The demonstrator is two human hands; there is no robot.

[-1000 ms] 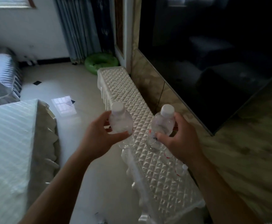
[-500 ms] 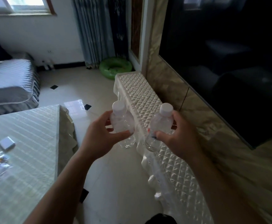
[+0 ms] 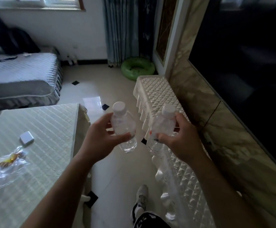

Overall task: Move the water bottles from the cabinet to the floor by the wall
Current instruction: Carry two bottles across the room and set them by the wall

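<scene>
Clear bottles (image 3: 123, 127) (image 3: 162, 127) stand gripped, one per hand (image 3: 101, 139) (image 3: 181, 140).

Your bare forearms reach forward side by side, well apart. Your left hand (image 3: 101, 139) curls its fingers round a bottle (image 3: 123, 129), thumb across the front. Your right hand (image 3: 184, 142) grips a second bottle (image 3: 162, 127) the same way, thumb low on it.

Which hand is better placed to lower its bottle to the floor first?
Probably the left hand: the left bottle hangs over bare floor, while the right hand holds the right bottle above the cabinet.
</scene>
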